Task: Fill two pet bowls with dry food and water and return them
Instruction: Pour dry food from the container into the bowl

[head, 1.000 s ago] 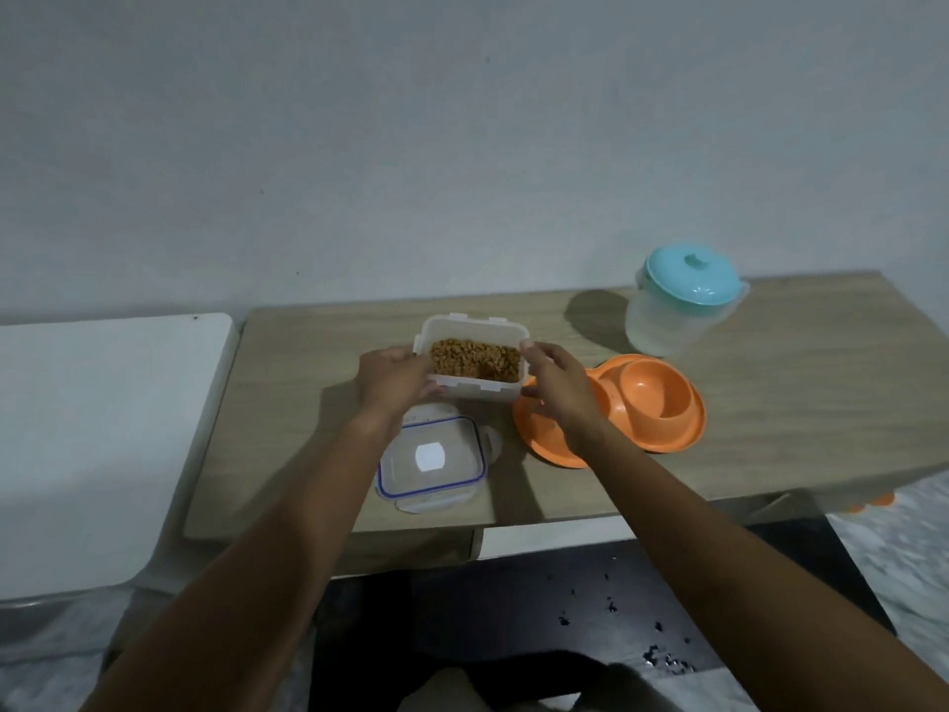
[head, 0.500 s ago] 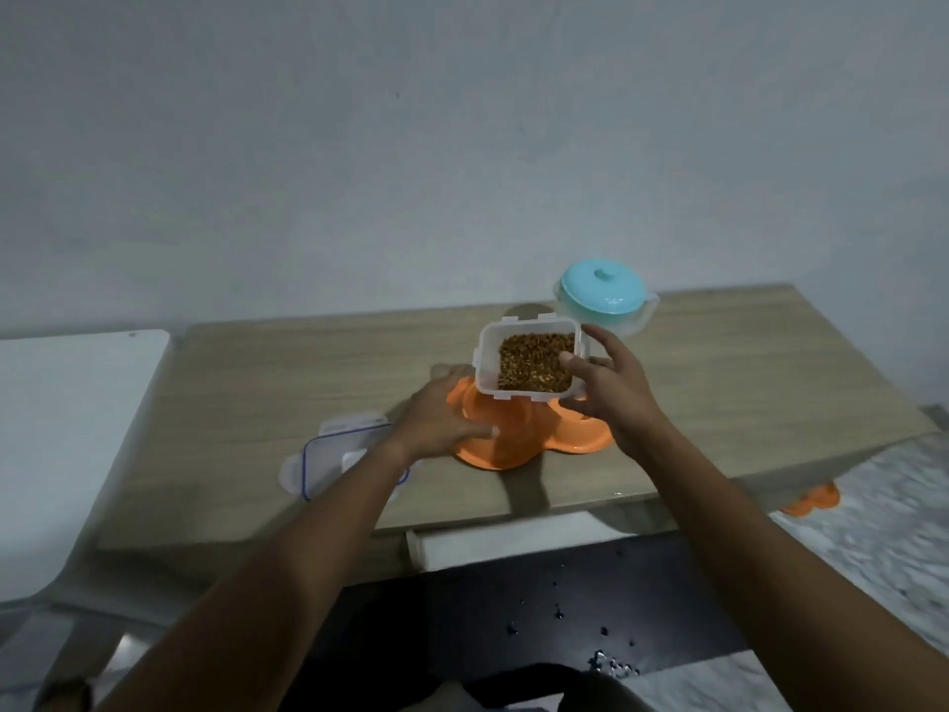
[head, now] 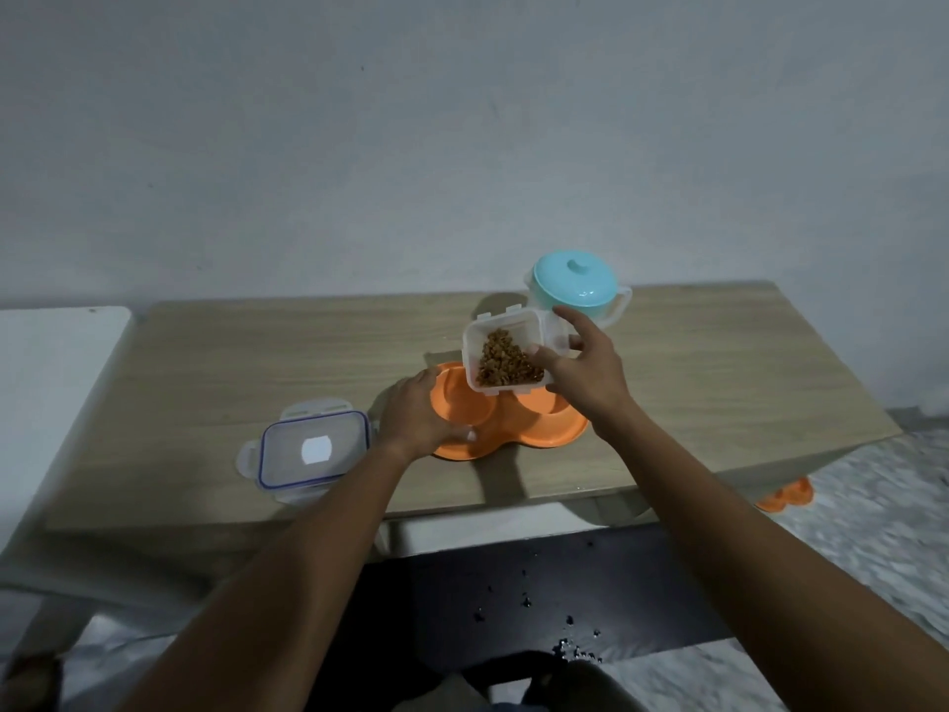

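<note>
We hold the food container (head: 506,349) in our right hand (head: 583,372), fingers wrapped around its right side and thumb on the near rim, tipped toward us above the orange double bowl (head: 513,429). The dry food (head: 506,362) has slid to the container's near, lower edge. We cannot tell whether any pieces have reached the bowl, because the container covers much of both hollows.

Our left hand (head: 418,416) rests palm down on the bowl's left rim, fingers spread and closed on nothing. The bowl sits on the wooden worktop (head: 231,362), near its middle.

Just left of the left hand, the container's clear lid (head: 308,449) with a blue seal lies flat on the worktop, close to the near edge. Behind the container, at the far side of the worktop near the wall (head: 462,146), stands a clear jug with a teal lid (head: 575,287); the container and our right fingers overlap its lower part, so its contents cannot be made out.

A white surface (head: 51,362) adjoins the worktop on the left. On the floor at the right, part of a second orange bowl (head: 788,495) shows from under the worktop's near right corner. Dark specks (head: 570,644) are scattered over the dark mat (head: 539,583) below us.
</note>
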The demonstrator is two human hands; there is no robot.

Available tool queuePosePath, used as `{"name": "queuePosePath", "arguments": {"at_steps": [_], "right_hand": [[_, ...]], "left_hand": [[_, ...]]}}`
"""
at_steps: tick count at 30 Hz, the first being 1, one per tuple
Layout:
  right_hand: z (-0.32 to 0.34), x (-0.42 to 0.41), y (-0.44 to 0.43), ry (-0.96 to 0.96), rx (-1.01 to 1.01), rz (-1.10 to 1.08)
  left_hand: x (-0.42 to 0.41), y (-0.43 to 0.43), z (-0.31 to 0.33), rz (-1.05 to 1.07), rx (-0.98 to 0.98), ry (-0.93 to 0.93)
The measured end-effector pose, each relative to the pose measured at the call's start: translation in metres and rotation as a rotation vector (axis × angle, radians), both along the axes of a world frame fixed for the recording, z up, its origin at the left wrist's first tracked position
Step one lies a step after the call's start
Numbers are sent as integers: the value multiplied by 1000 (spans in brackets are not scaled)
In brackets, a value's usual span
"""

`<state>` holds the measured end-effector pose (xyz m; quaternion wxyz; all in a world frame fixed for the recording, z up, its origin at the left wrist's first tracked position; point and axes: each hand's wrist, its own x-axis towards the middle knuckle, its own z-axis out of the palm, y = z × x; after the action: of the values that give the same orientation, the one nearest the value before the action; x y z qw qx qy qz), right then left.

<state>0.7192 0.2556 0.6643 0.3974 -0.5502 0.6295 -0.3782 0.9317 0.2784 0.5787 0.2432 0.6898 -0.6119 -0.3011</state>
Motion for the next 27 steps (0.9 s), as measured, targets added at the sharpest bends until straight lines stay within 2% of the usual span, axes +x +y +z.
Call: {"name": "queuePosePath", "arguments": {"at_steps": [21, 27], "right_hand": [[14, 6, 9, 228, -191, 133], [17, 8, 9, 198, -169, 101]], "left_hand": [[4, -7, -14, 14, 17, 42], [4, -8, -15, 13, 8, 57]]}}
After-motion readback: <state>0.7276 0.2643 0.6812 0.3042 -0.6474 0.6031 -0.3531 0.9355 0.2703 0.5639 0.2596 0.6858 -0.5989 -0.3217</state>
